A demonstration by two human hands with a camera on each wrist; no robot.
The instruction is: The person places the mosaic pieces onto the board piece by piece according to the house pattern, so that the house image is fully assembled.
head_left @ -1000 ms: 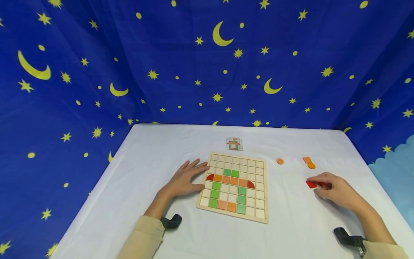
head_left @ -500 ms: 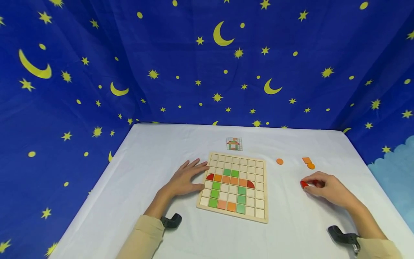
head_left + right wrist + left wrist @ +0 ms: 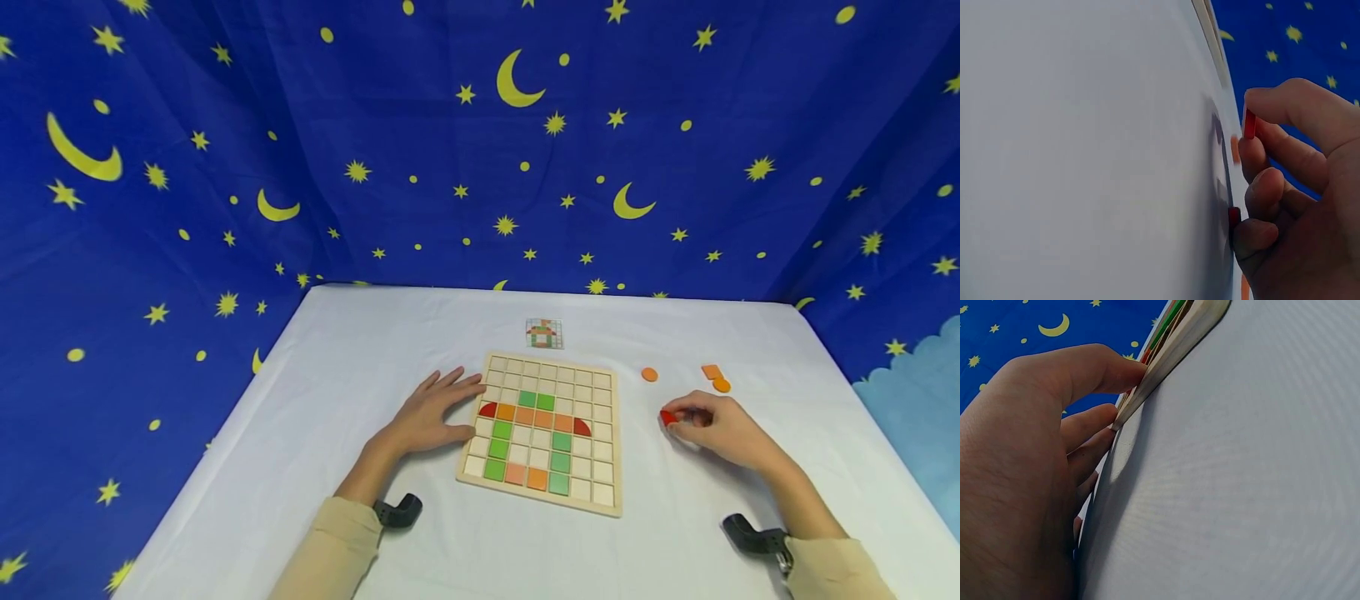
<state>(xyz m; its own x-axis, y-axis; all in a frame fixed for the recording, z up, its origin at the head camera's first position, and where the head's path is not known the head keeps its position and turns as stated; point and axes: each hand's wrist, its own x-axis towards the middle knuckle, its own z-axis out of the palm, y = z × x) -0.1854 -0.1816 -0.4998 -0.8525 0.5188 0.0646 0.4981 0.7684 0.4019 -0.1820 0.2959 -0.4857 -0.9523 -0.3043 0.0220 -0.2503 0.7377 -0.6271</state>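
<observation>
My left hand (image 3: 429, 421) lies at the left edge of a wooden grid board (image 3: 596, 492), fingers spread, with the thumb and fingertips right at its rim. Square tiles in green and orange fill some of the board's cells, and red quarter-round tiles (image 3: 582, 427) end the orange row. To the right of the board, my right hand (image 3: 720, 425) pinches a small red tile (image 3: 667, 418) between thumb and fingertips. In the right wrist view, that red tile (image 3: 1249, 124) stands on edge in the pinch. A second red piece (image 3: 1234, 217) shows beside the curled lower fingers.
One orange disc (image 3: 649, 375) lies on the white cloth (image 3: 360, 333) right of the board. Farther right, an orange square tile (image 3: 711, 372) touches another orange disc (image 3: 722, 385). A small pattern card (image 3: 544, 333) lies behind the board. A blue star-patterned curtain (image 3: 420, 167) closes off the back and sides.
My right hand has moved left toward the board, carrying the red tile away from where it was pinched up. The left hand and the board have stayed in place.
</observation>
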